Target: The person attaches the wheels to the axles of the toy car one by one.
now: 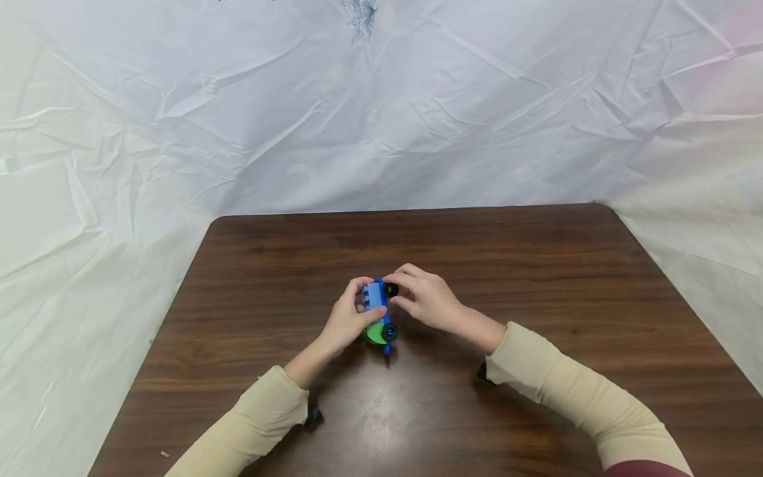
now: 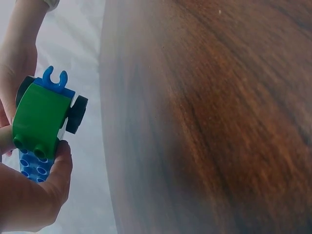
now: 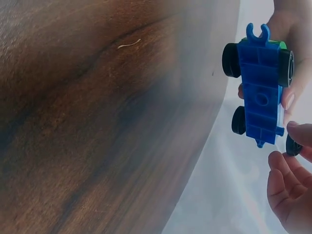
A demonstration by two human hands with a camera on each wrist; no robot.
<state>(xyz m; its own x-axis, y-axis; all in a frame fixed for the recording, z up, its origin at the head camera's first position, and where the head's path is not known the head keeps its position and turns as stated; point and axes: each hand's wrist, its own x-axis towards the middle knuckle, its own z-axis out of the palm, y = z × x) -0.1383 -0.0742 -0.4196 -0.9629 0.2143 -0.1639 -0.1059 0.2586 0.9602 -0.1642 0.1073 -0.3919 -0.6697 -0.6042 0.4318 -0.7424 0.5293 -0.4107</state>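
A toy car of building blocks, with a blue chassis (image 3: 261,92), a green curved block (image 2: 41,117) and a light blue studded brick (image 1: 373,295), is tipped on its side above the table. My left hand (image 1: 344,321) grips it by the bricks. Between thumb and fingers my right hand (image 1: 432,301) pinches a black wheel (image 3: 293,145) beside a bare axle stub at the chassis corner. In the right wrist view that wheel stands slightly apart from the stub. Three other black wheels sit on the chassis, and a blue hook (image 2: 54,80) juts from one end.
The brown wooden table (image 1: 268,252) lies beneath both hands. White wrinkled sheeting (image 1: 381,132) hangs behind it and at its sides. A small pale scrap (image 1: 164,454) lies near the front left of the tabletop.
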